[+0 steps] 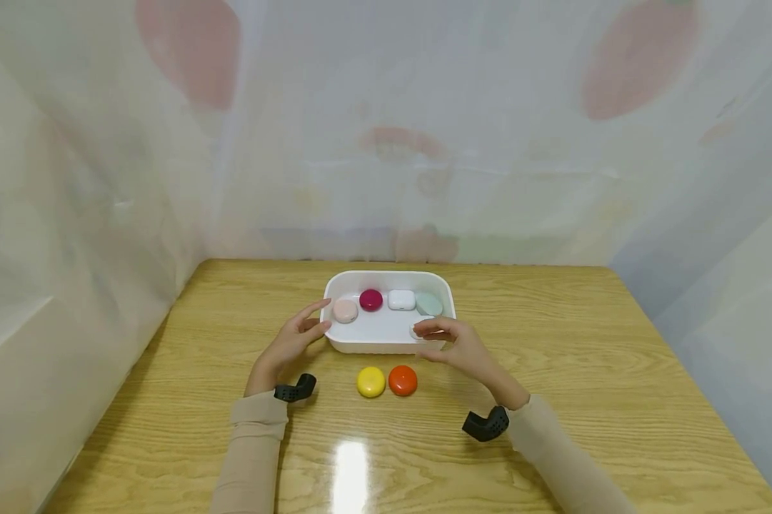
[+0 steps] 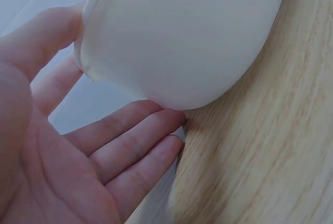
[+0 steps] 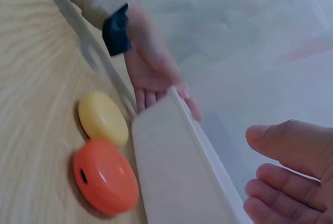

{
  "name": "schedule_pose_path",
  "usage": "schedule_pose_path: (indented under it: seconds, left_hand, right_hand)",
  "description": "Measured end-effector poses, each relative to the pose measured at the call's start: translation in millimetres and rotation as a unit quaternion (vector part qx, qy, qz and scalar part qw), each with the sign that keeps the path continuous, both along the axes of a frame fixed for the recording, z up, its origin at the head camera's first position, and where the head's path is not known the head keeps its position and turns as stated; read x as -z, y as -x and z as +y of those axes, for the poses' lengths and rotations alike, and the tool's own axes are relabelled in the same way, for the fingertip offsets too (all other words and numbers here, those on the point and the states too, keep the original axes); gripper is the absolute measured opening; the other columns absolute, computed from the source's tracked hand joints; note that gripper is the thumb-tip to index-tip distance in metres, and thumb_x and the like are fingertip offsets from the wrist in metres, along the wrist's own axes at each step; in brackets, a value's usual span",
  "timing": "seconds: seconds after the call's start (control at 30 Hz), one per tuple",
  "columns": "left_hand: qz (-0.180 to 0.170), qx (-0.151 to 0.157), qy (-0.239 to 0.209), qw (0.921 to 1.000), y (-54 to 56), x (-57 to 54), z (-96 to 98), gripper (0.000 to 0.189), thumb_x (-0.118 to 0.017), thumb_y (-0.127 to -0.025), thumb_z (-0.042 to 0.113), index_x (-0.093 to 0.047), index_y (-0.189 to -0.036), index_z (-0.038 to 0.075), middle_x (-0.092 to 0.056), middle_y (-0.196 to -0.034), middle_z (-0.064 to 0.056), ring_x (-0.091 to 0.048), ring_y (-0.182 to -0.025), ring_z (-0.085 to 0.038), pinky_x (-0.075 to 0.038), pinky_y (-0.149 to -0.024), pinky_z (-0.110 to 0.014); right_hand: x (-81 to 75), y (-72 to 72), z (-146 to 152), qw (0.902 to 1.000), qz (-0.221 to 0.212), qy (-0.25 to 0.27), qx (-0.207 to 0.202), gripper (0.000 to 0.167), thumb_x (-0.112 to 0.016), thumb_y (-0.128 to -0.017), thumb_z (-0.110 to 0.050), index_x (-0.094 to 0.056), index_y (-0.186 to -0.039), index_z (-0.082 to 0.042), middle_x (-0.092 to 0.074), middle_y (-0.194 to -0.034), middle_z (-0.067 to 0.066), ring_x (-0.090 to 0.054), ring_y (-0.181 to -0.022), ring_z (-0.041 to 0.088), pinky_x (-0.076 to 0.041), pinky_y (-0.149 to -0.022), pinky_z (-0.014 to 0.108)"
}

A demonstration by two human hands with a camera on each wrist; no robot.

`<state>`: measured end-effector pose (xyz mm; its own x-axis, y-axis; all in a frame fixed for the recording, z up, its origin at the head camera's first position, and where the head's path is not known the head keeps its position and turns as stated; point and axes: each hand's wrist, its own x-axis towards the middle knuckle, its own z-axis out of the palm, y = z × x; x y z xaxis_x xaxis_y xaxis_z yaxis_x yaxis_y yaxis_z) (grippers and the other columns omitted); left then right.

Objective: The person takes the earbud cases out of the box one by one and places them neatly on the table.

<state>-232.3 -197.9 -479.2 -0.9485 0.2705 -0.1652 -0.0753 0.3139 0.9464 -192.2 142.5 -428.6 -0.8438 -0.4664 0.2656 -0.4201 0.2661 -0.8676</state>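
Loose right fingers (image 1: 438,325) overhang 1 white case (image 1: 414,333); relaxed left fingers (image 2: 130,146) touch the tray (image 1: 373,348).

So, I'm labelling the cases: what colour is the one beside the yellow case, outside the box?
That case is orange-red, clearest in the right wrist view.

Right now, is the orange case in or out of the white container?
Out: the orange case rests on the table, in front of the white container.
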Motion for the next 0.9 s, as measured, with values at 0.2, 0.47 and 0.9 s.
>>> schedule_pose_path:
  seconds: [0.2, 0.47, 0.9]
  left_hand:
    - [-0.004, -0.003, 0.001, 1.0, -0.3, -0.4, 0.7, 0.058, -0.056, -0.096, 0.041, -0.034, -0.149, 0.032, -0.049, -0.143, -0.023, -0.046, -0.133, -0.036, -0.032, -0.115, -0.057]
    - [-0.006, -0.001, -0.004, 1.0, 1.0, 0.6, -0.5, 0.058, -0.056, -0.097, 0.04, -0.034, -0.149, 0.031, -0.051, -0.14, -0.023, -0.05, -0.129, -0.033, -0.034, -0.114, -0.054]
    - [-0.008, 0.004, -0.012, 0.9999, 1.8, 1.9, -2.1, 0.059, -0.056, -0.096, 0.04, -0.033, -0.15, 0.031, -0.052, -0.139, -0.023, -0.054, -0.124, -0.027, -0.035, -0.114, -0.053]
  right_hand:
    - [-1.1, 13.5, 6, 0.9987, -0.027, 0.005, 0.042, 0.034, -0.075, -0.079, 0.002, -0.065, -0.11, 0.01, -0.066, -0.112, 0.032, -0.066, -0.102, 0.04, -0.056, -0.09, 0.036]
    - [0.5, 29.1, -4, 0.9978, -0.054, 0.007, 0.039, 0.035, -0.073, -0.082, -0.003, -0.064, -0.114, 0.007, -0.063, -0.116, 0.033, -0.063, -0.107, 0.045, -0.056, -0.089, 0.023]
    - [3.2, 51.4, -63, 0.9971, -0.053, -0.054, 0.008, 0.04, -0.075, -0.081, -0.006, -0.063, -0.117, 0.008, -0.065, -0.116, 0.03, -0.064, -0.109, 0.041, -0.052, -0.097, 0.045]
